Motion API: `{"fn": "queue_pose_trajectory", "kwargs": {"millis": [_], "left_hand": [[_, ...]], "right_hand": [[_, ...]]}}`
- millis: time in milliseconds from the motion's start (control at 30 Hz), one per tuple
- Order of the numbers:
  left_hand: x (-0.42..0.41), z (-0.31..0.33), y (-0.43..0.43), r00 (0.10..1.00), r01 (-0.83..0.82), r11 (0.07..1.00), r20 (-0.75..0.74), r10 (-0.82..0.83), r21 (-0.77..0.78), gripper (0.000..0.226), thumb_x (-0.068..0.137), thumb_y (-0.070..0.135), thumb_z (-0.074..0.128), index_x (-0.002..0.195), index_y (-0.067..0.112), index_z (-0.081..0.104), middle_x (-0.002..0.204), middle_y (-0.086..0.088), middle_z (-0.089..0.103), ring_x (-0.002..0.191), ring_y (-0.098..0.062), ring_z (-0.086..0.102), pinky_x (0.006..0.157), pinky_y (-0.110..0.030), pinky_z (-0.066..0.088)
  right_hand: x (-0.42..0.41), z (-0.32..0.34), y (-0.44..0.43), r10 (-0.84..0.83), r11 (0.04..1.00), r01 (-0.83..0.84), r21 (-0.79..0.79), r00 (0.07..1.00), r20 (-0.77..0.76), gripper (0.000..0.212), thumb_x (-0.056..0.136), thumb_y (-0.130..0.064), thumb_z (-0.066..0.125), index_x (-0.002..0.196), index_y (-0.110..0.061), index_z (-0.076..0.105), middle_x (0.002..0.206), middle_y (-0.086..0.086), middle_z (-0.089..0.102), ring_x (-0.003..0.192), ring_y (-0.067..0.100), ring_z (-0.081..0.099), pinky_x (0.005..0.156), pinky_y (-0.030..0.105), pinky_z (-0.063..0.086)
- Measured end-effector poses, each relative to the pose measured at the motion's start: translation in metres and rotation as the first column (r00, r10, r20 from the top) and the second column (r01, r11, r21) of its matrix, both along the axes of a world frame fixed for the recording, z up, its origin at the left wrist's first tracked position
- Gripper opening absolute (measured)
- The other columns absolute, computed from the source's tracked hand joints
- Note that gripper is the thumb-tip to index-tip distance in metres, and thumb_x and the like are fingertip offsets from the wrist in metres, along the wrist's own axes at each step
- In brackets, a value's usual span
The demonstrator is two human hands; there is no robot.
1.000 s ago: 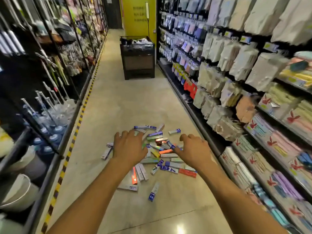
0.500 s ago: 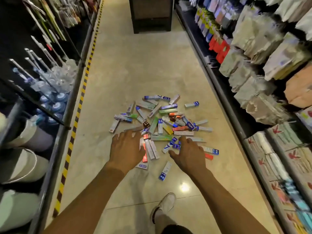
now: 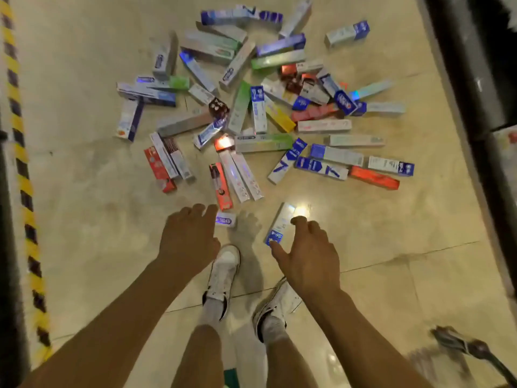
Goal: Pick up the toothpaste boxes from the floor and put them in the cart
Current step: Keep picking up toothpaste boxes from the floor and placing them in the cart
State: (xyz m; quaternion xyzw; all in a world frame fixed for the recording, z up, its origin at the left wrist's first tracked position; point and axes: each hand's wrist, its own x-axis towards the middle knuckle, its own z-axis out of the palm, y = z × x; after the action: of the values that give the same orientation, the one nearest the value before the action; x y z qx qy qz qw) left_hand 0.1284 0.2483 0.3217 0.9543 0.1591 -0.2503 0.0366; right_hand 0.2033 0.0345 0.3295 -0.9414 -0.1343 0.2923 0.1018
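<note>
White, blue-ended cardboard toothpaste box (image 3: 280, 226) lay between parted thumb and forefinger of the right hand (image 3: 307, 257), left hand (image 3: 188, 240) loosely curled, empty.

Both arms reach downward, backs of the grips uppermost.
The left grip (image 3: 190, 236) hangs just left of and beyond the left shoe (image 3: 225, 264), fingers loosely bent, holding nothing. The right grip (image 3: 307, 256) hangs right of that shoe, fingers bent and spread, thumb pointing toward the shoe, holding nothing. The bare forearms flank the shoe.
</note>
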Motion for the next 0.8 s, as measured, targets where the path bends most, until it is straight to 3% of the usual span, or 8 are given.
{"fn": "queue_pose_trajectory", "kwargs": {"millis": [233, 400, 533, 700, 800], "left_hand": [[0.015, -0.21, 0.023, 0.983, 0.108, 0.994, -0.148, -0.104, 0.02, 0.06, 0.069, 0.01, 0.072, 0.128, 0.013, 0.056, 0.104, -0.009, 0.061, 0.087, -0.031, 0.06, 0.071, -0.04, 0.047], [0.004, -0.327, 0.032, 0.97, 0.161, 0.985, -0.195, -0.146, 0.066, 0.053, 0.074, 0.005, 0.068, 0.125, 0.011, 0.055, 0.105, -0.012, 0.06, 0.091, -0.033, 0.059, 0.075, -0.043, 0.047], [-0.008, -0.383, 0.042, 0.974, 0.12, 0.989, -0.201, -0.101, 0.087, 0.047, 0.075, 0.005, 0.069, 0.12, 0.007, 0.054, 0.105, -0.016, 0.056, 0.095, -0.037, 0.058, 0.079, -0.046, 0.048], [-0.03, -0.43, 0.064, 0.988, 0.06, 0.99, -0.147, -0.042, 0.125, 0.042, 0.079, 0.007, 0.066, 0.118, 0.004, 0.05, 0.103, -0.02, 0.055, 0.095, -0.04, 0.055, 0.094, -0.052, 0.046], [-0.035, -0.441, 0.071, 0.992, 0.054, 0.994, -0.116, -0.043, 0.09, 0.043, 0.08, 0.011, 0.07, 0.118, 0.005, 0.05, 0.098, -0.019, 0.054, 0.086, -0.038, 0.055, 0.078, -0.049, 0.048]], "right_hand": [[-0.018, -0.215, 0.011, -0.207, 0.978, 0.204, -0.048, 0.977, -0.057, 0.069, 0.09, -0.055, 0.062, 0.142, -0.016, 0.039, 0.124, 0.006, 0.053, 0.112, 0.028, 0.054, 0.076, 0.039, 0.045], [-0.027, -0.34, 0.02, -0.33, 0.938, 0.318, -0.135, 0.941, -0.078, 0.069, 0.089, -0.055, 0.065, 0.138, -0.015, 0.037, 0.123, 0.005, 0.049, 0.112, 0.028, 0.052, 0.07, 0.036, 0.037], [-0.031, -0.4, 0.027, -0.434, 0.892, 0.426, -0.15, 0.901, -0.025, 0.076, 0.086, -0.055, 0.07, 0.138, -0.013, 0.036, 0.126, 0.007, 0.046, 0.113, 0.028, 0.05, 0.069, 0.037, 0.037], [-0.034, -0.454, 0.034, -0.514, 0.836, 0.53, -0.145, 0.847, 0.136, 0.074, 0.083, -0.052, 0.071, 0.133, -0.009, 0.038, 0.12, 0.011, 0.043, 0.107, 0.03, 0.051, 0.064, 0.042, 0.054], [-0.031, -0.469, 0.03, -0.568, 0.802, 0.582, -0.137, 0.813, 0.126, 0.063, 0.089, -0.045, 0.066, 0.131, -0.006, 0.04, 0.121, 0.012, 0.046, 0.109, 0.032, 0.052, 0.068, 0.043, 0.051]]}}
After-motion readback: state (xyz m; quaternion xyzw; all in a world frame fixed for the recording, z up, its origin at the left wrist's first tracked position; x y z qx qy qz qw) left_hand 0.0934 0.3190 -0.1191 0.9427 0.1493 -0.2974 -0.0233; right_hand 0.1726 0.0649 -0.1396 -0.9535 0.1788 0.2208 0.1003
